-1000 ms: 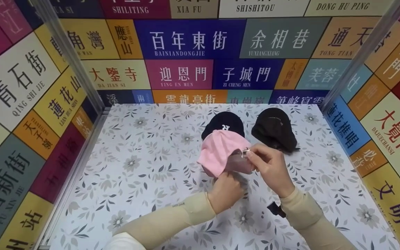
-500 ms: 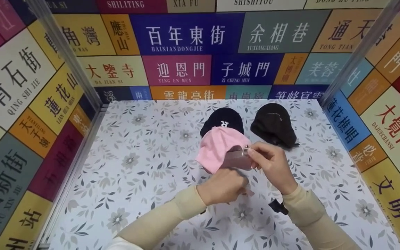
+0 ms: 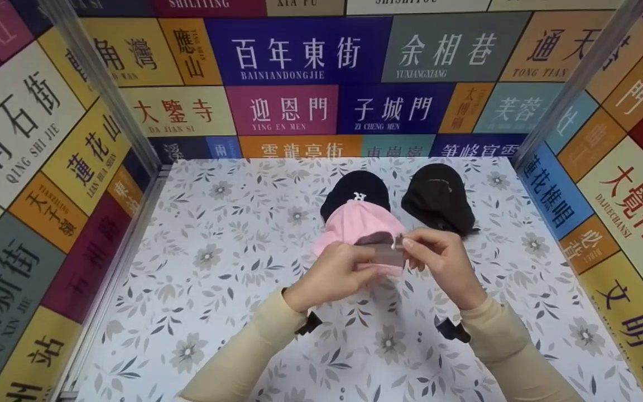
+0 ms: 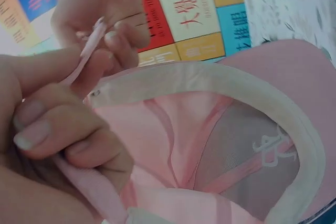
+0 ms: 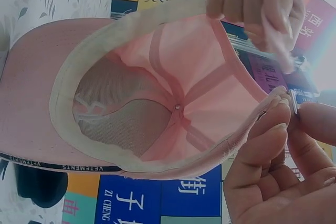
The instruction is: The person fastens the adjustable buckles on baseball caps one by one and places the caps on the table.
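On the left of the group over the flowered bench (image 3: 232, 312), your left hand (image 3: 330, 273) grips the pink strap (image 4: 86, 182), fingers curled round it, with the loose end sticking out past them. That is the fresh change: a second ago this hand sat low under the cap's near edge, half a second ago it was lifting away with a bit of strap hanging below, and now it has come up beside the rear opening. To its right, the pink cap (image 3: 355, 220) is held between your two hands, its arched rear opening towards you; it overlaps the navy cap (image 3: 358, 184) behind it in the head view, and you cannot tell from there whether they touch. Further right, your right hand (image 3: 444, 265) pinches the small metal buckle (image 5: 294, 100) at the cap's other rear corner, as it did a second ago. Beyond it on the bench, the brown cap (image 3: 437, 192) lies untouched. For the work, the change seems to mean that you now control both sides of the rear closure; the strap's free end looks apart from the buckle, so I judge the two not yet joined.
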Tool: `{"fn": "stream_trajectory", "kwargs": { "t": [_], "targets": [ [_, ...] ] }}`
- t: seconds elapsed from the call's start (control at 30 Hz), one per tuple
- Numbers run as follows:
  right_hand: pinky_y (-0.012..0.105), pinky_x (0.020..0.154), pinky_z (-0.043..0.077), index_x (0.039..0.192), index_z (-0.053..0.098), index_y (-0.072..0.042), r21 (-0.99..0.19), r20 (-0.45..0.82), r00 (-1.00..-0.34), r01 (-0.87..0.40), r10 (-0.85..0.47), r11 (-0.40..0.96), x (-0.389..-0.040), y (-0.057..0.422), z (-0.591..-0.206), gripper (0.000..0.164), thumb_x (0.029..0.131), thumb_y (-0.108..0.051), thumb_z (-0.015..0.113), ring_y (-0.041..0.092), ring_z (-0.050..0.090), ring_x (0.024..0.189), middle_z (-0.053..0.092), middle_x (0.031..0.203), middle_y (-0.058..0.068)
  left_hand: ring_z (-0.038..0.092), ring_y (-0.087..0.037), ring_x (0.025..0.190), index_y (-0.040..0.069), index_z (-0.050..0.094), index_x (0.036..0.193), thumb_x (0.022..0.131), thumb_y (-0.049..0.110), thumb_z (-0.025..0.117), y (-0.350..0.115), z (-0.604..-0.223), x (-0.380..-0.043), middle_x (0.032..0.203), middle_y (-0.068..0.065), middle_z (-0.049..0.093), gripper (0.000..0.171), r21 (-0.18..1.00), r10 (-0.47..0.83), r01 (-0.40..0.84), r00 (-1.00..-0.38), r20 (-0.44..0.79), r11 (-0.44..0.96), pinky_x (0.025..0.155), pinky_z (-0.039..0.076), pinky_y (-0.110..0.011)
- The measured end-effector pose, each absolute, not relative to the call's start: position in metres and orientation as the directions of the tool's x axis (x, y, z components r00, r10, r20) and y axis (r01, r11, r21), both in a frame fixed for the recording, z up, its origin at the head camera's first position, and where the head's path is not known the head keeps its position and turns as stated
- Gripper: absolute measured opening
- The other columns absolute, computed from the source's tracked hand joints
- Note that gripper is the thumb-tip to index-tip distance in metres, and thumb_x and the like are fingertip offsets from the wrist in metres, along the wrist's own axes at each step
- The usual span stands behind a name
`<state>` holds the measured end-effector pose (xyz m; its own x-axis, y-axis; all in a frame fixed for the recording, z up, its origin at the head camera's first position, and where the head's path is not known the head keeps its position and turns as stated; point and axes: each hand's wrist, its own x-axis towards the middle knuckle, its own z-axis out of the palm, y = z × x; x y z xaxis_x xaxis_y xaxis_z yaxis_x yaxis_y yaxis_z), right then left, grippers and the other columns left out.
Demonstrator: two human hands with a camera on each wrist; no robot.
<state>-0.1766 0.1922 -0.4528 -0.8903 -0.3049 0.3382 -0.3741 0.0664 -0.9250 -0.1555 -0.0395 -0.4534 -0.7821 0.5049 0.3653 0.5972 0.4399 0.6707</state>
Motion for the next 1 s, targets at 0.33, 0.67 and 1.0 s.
{"fn": "stream_trajectory", "kwargs": {
  "t": [0.33,0.67,1.0],
  "targets": [
    [0.028,0.049,0.046,0.09,0.071,0.003,-0.929,0.345,-0.876,-0.371,-0.337,0.011,-0.174,0.191,-0.457,0.012,0.097,-0.004,0.064,0.023,0.053,0.055,0.058,0.069,0.019,0.057,-0.002,0.058,0.016,0.08,0.086,0.092,0.026,0.075,-0.039,-0.453,-0.157,0.074,0.015,0.069,0.012,0.841,0.242,0.473,-0.876,0.417,0.264,0.052,0.049,-0.023],
    [0.029,0.05,0.046,0.091,0.071,0.002,-0.936,0.335,-0.879,-0.352,-0.339,-0.012,-0.167,0.186,-0.46,0.012,0.098,-0.005,0.064,0.025,0.053,0.056,0.058,0.07,0.02,0.065,-0.005,0.069,0.015,0.081,0.089,0.091,0.026,0.076,-0.032,-0.455,-0.154,0.082,0.014,0.073,0.012,0.877,0.144,0.427,-0.904,0.403,0.222,0.06,0.054,-0.024],
    [0.029,0.049,0.047,0.091,0.071,0.001,-0.923,0.364,-0.874,-0.386,-0.323,0.005,-0.166,0.183,-0.463,0.014,0.099,-0.004,0.061,0.024,0.053,0.055,0.06,0.072,0.022,0.063,-0.005,0.066,0.015,0.081,0.093,0.092,0.023,0.076,-0.031,-0.457,-0.155,0.082,0.012,0.074,0.01,0.901,0.196,0.393,-0.913,0.358,0.182,0.058,0.052,-0.024]
  ]
}}
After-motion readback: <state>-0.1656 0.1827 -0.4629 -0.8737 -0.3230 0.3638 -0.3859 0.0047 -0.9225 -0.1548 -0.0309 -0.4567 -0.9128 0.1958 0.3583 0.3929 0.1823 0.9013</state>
